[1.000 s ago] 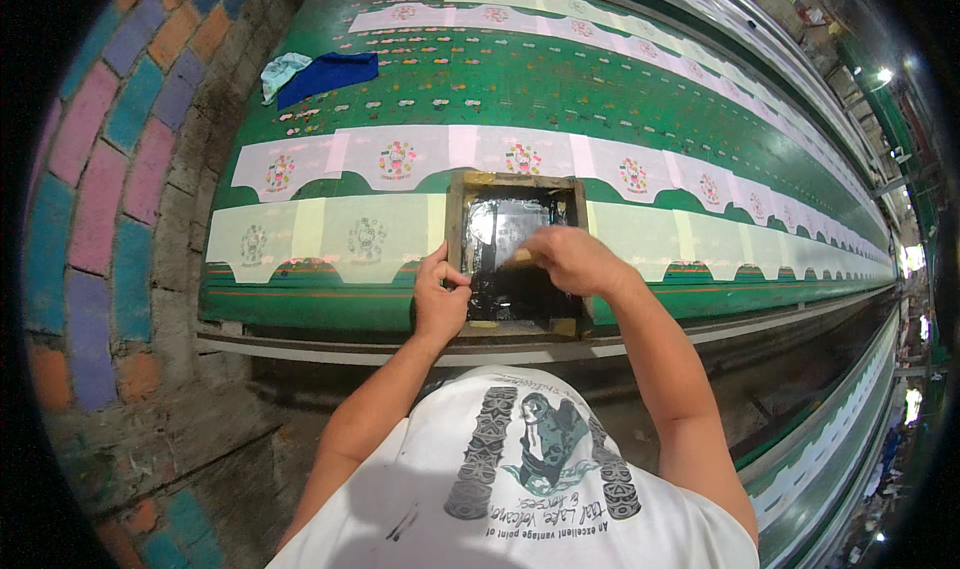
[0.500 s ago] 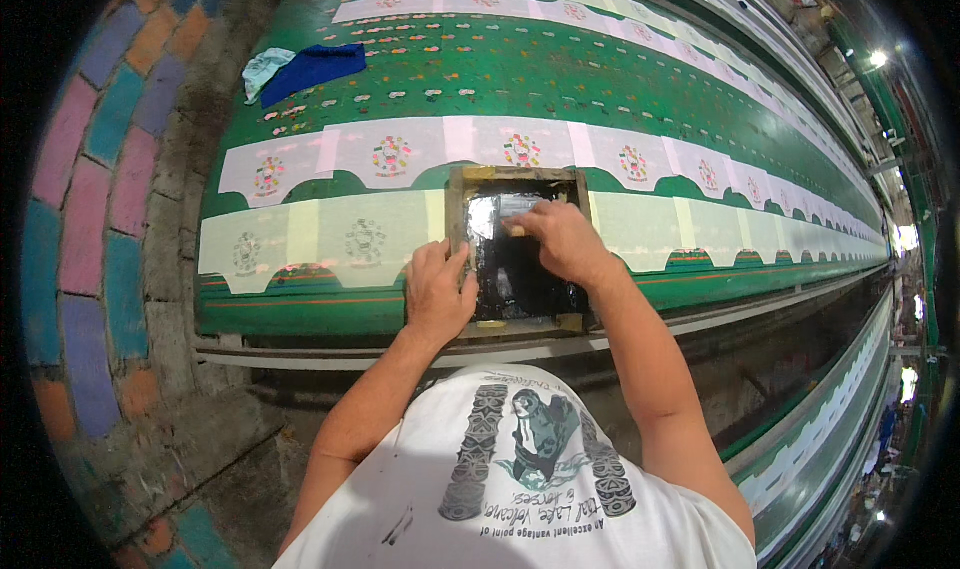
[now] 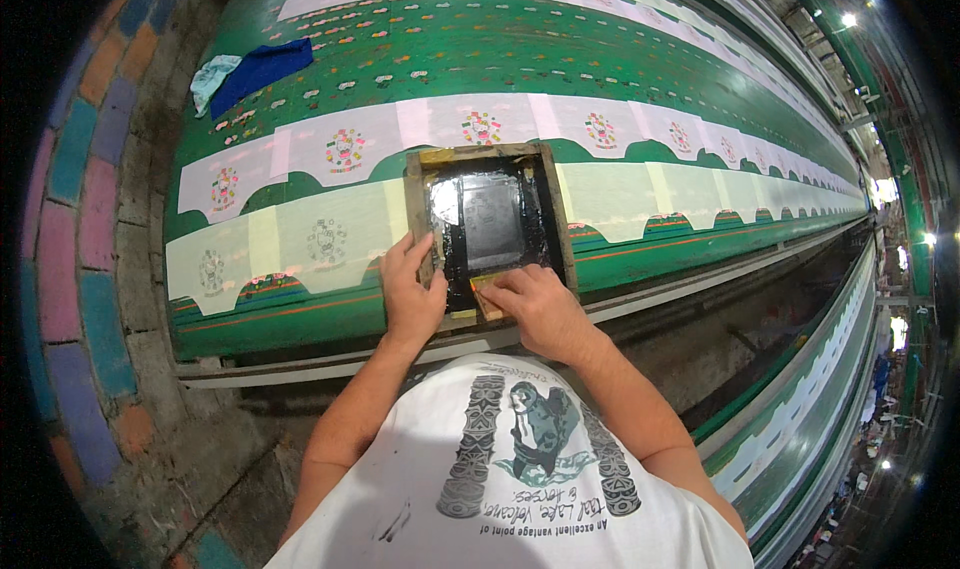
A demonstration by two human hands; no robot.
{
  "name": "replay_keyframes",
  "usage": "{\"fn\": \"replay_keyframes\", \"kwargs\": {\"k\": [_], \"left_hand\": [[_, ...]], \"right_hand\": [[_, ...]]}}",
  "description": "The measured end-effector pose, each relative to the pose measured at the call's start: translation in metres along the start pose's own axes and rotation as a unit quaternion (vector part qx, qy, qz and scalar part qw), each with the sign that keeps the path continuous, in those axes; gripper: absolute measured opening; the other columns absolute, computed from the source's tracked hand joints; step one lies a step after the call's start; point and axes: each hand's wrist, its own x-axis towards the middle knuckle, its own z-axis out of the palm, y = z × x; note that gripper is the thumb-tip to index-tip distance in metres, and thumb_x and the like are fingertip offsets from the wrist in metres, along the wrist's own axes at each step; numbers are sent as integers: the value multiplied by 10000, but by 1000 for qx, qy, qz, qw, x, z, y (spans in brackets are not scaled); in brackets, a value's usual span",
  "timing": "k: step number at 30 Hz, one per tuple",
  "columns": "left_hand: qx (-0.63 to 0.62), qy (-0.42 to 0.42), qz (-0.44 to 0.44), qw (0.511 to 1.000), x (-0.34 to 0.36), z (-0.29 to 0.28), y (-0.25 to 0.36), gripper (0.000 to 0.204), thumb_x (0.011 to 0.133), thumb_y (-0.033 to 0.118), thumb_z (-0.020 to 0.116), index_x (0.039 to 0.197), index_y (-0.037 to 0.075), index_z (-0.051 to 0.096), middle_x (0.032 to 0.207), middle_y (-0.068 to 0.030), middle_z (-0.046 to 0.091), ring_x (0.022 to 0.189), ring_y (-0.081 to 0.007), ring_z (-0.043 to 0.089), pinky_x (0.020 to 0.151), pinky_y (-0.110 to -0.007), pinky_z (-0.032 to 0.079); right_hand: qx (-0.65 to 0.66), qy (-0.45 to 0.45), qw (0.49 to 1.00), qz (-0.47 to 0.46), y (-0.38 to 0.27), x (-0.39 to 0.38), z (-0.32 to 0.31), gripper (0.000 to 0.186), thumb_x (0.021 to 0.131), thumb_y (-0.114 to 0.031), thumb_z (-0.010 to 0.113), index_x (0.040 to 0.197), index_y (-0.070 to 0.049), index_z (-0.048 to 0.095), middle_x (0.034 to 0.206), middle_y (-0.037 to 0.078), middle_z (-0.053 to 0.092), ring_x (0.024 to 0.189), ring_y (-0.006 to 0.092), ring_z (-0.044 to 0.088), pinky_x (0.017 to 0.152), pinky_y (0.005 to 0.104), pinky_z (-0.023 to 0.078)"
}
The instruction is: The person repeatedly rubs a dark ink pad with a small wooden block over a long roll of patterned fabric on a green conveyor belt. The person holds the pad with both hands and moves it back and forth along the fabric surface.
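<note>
A wooden-framed printing screen (image 3: 562,224) lies over the near row of pale yellow cloth pieces. Ink looks black around its edges, with a greyish mesh panel in the middle. My left hand (image 3: 412,291) grips the left side of the frame, thumb on the inner side. Inside the near end of the screen, my right hand (image 3: 540,309) is closed on a squeegee (image 3: 489,297) with a wood-coloured handle; its blade is mostly hidden. Left of the frame, two yellow pieces carry dark outline prints, one a cartoon figure (image 3: 326,243).
Behind runs a row of pale pink cloth pieces (image 3: 380,119) with coloured prints. Blue and light-teal rags (image 3: 262,77) lie on the long green table (image 3: 330,319). A pale rail (image 3: 290,369) follows its near edge. Another printing table stands at lower right.
My right hand has drawn the squeegee from the screen's far part to its near end, uncovering the mesh panel. My left hand stays on the frame. The view has shifted slightly.
</note>
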Motion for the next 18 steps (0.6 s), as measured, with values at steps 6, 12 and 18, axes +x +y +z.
{"fn": "replay_keyframes", "kwargs": {"k": [6,12,18], "left_hand": [[-79,13,-64,995,-9,11,-5,516,773,-101,735,1249,83,813,1616,-266,591,1526,-432,541,1294,-481,397],[-80,50,-61,994,-4,24,26,293,753,-104,712,991,49,790,1626,-286,609,1525,-421,563,1292,-481,389],[-103,74,14,992,-9,104,82,256,751,-118,710,929,57,764,1631,-280,608,1524,-428,556,1297,-500,379]], "right_hand": [[91,75,993,10,19,-28,-1,450,900,-144,862,1336,-71,781,1354,167,706,1300,405,640,1124,518,505],[194,264,926,190,71,-80,10,383,957,-99,829,1335,-54,784,1421,200,709,1370,407,636,1183,512,496],[260,286,898,210,140,-133,-13,386,959,-58,819,1344,-51,785,1432,171,724,1384,345,648,1218,459,475]]}}
